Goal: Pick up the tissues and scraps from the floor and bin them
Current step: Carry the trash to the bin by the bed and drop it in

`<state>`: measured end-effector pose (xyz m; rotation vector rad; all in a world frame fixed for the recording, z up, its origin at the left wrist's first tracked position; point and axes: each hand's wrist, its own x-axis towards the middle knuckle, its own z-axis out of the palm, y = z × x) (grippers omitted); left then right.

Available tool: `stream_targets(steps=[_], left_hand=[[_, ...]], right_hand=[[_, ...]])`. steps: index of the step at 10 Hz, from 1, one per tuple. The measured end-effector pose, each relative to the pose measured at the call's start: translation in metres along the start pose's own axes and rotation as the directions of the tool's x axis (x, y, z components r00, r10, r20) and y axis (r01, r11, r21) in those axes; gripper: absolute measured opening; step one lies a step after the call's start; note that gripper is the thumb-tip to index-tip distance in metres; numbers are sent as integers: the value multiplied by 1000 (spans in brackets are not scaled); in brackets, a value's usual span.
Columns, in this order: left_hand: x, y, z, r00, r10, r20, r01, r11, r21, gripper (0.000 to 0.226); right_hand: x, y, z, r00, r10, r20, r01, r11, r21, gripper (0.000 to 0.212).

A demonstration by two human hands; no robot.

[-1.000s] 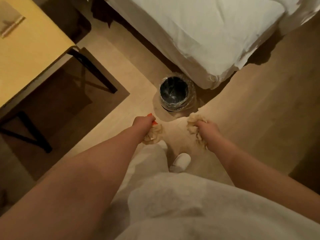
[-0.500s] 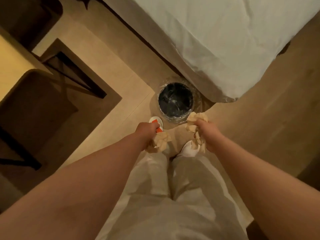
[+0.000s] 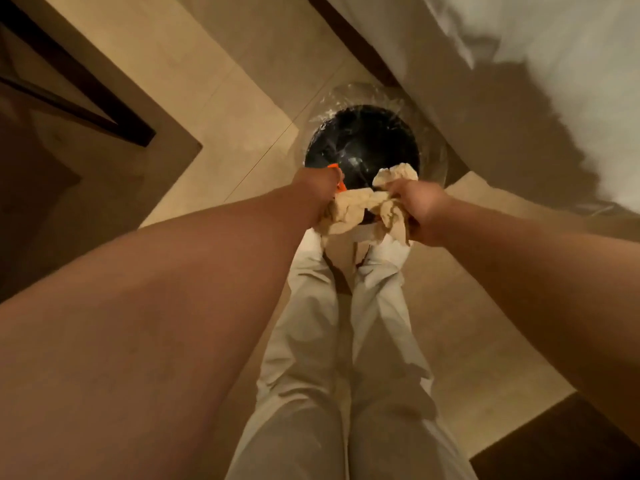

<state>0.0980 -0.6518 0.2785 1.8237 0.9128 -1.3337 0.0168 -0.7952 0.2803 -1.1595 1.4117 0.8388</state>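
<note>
A round black bin (image 3: 363,140) with a clear plastic liner stands on the wood floor just ahead of my feet. My left hand (image 3: 317,187) grips a crumpled beige tissue wad (image 3: 348,213) and an orange scrap (image 3: 338,178). A second crumpled tissue wad (image 3: 394,174) is clenched in my right hand (image 3: 415,202). Both hands are close together over the near rim of the bin, and the two wads touch between them.
A bed with white bedding (image 3: 554,64) overhangs the floor at the upper right, right behind the bin. A dark table leg (image 3: 86,98) crosses the upper left over dark floor. My legs in pale trousers (image 3: 346,341) stand below the hands.
I have stepped closer to the bin. Both hands, each still gripping its tissues, have moved forward and together, from short of the bin to over its near rim.
</note>
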Motion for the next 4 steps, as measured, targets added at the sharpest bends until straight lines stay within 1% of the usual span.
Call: stream_targets(steps=[1, 2, 3, 4], left_hand=[[18, 8, 8, 999, -25, 27, 27, 996, -80, 50], [9, 10, -2, 997, -21, 73, 31, 990, -141, 56], [-14, 5, -20, 995, -12, 102, 30, 984, -176, 57], [-50, 3, -38, 988, -11, 155, 45, 975, -217, 54]], right_hand=[[16, -17, -2, 999, -3, 37, 3, 1000, 7, 28], [5, -24, -11, 998, 3, 57, -6, 998, 62, 23], [-24, -27, -24, 998, -14, 54, 11, 998, 54, 25], [-64, -32, -31, 998, -45, 39, 43, 998, 52, 33]])
